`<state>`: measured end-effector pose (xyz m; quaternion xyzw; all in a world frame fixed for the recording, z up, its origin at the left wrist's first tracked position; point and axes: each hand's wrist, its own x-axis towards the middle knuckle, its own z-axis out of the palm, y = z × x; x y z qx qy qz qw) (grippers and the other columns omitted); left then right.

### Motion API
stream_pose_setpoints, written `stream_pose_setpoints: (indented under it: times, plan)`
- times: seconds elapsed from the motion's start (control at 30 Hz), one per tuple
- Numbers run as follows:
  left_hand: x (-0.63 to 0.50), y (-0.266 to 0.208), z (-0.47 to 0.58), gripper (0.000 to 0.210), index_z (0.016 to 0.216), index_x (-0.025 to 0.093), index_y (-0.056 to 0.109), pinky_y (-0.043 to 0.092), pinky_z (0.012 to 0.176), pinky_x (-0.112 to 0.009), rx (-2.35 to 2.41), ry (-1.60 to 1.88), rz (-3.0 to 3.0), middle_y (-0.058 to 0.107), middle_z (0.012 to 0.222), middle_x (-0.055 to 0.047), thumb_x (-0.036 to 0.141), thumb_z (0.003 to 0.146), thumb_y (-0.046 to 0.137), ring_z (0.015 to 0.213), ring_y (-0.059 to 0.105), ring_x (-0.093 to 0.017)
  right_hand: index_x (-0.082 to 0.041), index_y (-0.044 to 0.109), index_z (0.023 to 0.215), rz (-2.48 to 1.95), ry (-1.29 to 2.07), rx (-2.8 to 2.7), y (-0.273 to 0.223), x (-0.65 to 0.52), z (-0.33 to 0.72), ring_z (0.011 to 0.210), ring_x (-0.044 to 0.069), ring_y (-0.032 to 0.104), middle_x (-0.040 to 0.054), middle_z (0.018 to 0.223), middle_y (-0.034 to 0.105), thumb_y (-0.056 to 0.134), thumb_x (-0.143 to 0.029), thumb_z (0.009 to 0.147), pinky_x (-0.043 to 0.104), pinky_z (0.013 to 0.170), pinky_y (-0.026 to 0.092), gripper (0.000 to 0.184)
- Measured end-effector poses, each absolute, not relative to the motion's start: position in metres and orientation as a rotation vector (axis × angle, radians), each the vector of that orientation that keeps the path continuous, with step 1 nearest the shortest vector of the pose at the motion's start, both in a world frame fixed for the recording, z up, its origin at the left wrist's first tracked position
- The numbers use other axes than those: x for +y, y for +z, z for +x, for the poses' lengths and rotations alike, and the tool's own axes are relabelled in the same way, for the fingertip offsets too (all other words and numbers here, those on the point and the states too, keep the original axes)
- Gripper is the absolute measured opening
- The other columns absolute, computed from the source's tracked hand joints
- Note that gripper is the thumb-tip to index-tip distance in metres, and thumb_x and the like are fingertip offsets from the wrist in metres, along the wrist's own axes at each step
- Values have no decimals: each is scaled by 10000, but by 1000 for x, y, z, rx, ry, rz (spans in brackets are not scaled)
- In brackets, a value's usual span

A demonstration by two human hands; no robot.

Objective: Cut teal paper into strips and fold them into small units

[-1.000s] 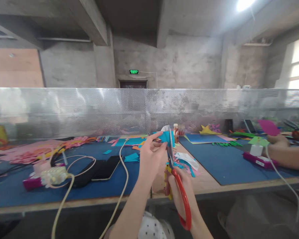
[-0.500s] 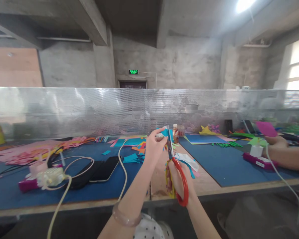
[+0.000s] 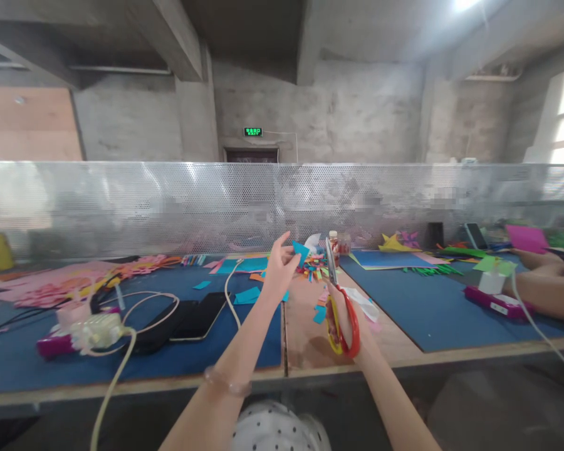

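Note:
My left hand [image 3: 282, 266] is raised over the middle of the table. A small piece of blue paper [image 3: 301, 250] is at its thumb and fingertips, with the index finger lifted away. Just right of it shows a curved white piece [image 3: 313, 242]; whether it is joined to the blue paper I cannot tell. My right hand [image 3: 345, 319] is closed around the red and yellow handles of the scissors [image 3: 332, 266], whose blades point up and look nearly closed. Colourful paper scraps [image 3: 316, 269] lie behind the hands, and blue scraps [image 3: 319, 314] lie between them.
Phones [image 3: 200, 316], a white cable [image 3: 230, 294] and a purple-based device [image 3: 56, 344] lie at left. White paper [image 3: 364, 304] is beside my right hand. A bottle [image 3: 333, 241] stands behind. At right, another person's hand [image 3: 536, 260] is near pink paper [image 3: 526, 238].
My left hand has moved left, away from the scissors, with the blue paper at its fingertips. My right hand and the scissors have shifted slightly right, uncovering blue scraps on the table.

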<state>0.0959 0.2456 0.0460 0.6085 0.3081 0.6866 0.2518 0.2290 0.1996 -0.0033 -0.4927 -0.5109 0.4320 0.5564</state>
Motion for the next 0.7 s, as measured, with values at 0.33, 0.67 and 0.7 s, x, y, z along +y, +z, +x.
stream_pose_setpoints:
  times: [0.33,0.67,0.7]
  plan:
    - [202,47,95,170,864,178,573,430,718,-241,599,1788,1707,634,809,-24,215,698,578,773,572,-128,-201,439,816,-1027,1058,-1240,-7,162,240,421,77,470,-44,670,469,499,-479,678,205,325,445,317]
    - [181,51,99,149,828,182,597,440,634,-205,694,1816,1602,617,764,-7,240,691,585,714,562,-110,-185,428,819,-937,950,-1409,-15,149,241,362,47,394,-48,629,432,463,-507,725,160,276,373,337]
    - [178,52,100,143,822,183,595,440,628,-202,699,1821,1595,614,766,-7,239,691,585,715,560,-109,-182,428,808,-936,949,-1401,-20,148,240,356,47,394,-47,626,434,469,-514,719,161,273,370,346]
